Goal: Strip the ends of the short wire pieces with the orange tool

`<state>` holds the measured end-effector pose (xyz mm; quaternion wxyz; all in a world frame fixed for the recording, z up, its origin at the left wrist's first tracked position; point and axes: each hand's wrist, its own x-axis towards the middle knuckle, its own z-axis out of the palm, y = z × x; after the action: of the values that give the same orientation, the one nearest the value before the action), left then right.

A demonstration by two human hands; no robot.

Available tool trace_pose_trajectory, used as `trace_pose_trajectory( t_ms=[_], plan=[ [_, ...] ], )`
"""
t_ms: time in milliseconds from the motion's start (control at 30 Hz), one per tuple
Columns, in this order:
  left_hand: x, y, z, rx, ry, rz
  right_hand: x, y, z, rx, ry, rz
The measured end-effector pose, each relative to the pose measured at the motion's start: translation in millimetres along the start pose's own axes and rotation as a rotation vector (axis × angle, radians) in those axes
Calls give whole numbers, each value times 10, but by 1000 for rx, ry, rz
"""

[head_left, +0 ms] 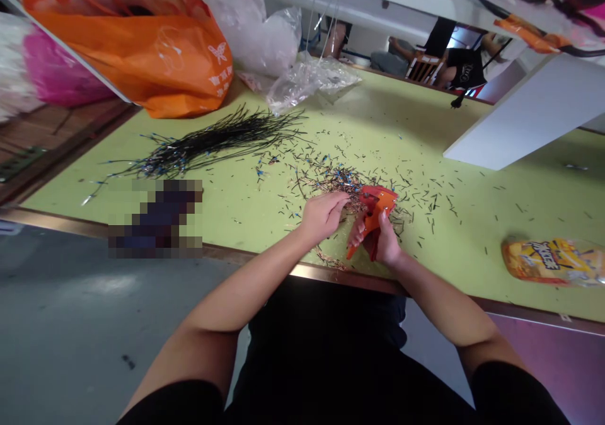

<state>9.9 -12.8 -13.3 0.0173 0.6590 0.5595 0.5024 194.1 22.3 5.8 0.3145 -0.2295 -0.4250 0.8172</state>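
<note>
I look down through the head camera and see my two bare hands over a green counter (265, 223). My right hand (378, 239) is closed around the handles of an orange and red tool (379, 207). The tool is near the close edge of the counter, and I will use it as the middle of my clock. My left hand (324, 214) is at 9 o'clock, just beside the top part of the tool. Its fingers are pinched shut, but I cannot tell if something thin is between the tips.

Lots of little black and blue bits (343, 178) lie in a messy heap at 10 o'clock, close to the tool. More tiny bits are spread all around. Farther out at 10 o'clock is a big bunch of long black wires (222, 136), with some blue and shiny parts at the end on the left.

A big orange bag (184, 59) sits behind the wires, between 10 and 11 o'clock. Crinkly clear plastic (314, 81) is at 11 o'clock. A white board (520, 119) stands tilted at 2 o'clock. A yellow and orange pack (553, 261) lies between 3 and 4 o'clock. At 9 o'clock, a dark thing (163, 217) by the edge is too blurry to name. Past the far edge, at 1 o'clock, I see part of a person in a black top (466, 69).
</note>
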Motion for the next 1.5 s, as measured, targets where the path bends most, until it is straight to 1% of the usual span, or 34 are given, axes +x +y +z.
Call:
trace_pose_trajectory(
  t_ms=[100,133,200,267,367,467,500,567,633,700,800,867,967,1100,1200,1300,1367,1500],
  plan=[
    [0,-60,-40,-12,86,-95,35,-207,-96,84,235,-195],
    [2,-77,-51,-13,110,-123,45,-273,-132,87,296,-239],
    [8,-90,-63,-19,131,-156,57,-360,-181,37,347,-261],
    [16,-76,-64,-24,118,-154,55,-365,-177,-23,321,-234],
    [27,-35,-63,-12,100,-130,38,-265,-95,-60,197,-158],
    [40,-14,-70,28,106,-116,27,-151,-19,-82,76,-74],
    [43,-12,-73,43,113,-99,25,-124,-6,-96,54,-50],
    [44,-8,-73,73,123,-38,26,-85,4,-133,49,-13],
    [36,8,-65,118,92,39,31,-57,1,-170,77,6],
    [19,39,-52,192,23,114,40,-27,-14,-190,100,5],
    [-9,98,-29,291,-58,220,58,42,-53,-173,123,-41],
    [-22,130,-19,302,-97,251,72,97,-83,-152,161,-81],
    [-25,154,-14,282,-153,240,88,167,-118,-153,240,-111],
    [-9,170,-14,289,-156,278,85,215,-156,-143,308,-114],
    [-4,184,-2,319,-107,353,70,232,-196,-135,328,-92],
    [-13,198,18,306,-54,404,59,251,-232,-198,405,-92],
    [-22,208,28,267,-68,383,58,261,-238,-253,460,-102],
    [-28,232,28,213,-147,305,64,265,-201,-316,517,-129]
  ],
)
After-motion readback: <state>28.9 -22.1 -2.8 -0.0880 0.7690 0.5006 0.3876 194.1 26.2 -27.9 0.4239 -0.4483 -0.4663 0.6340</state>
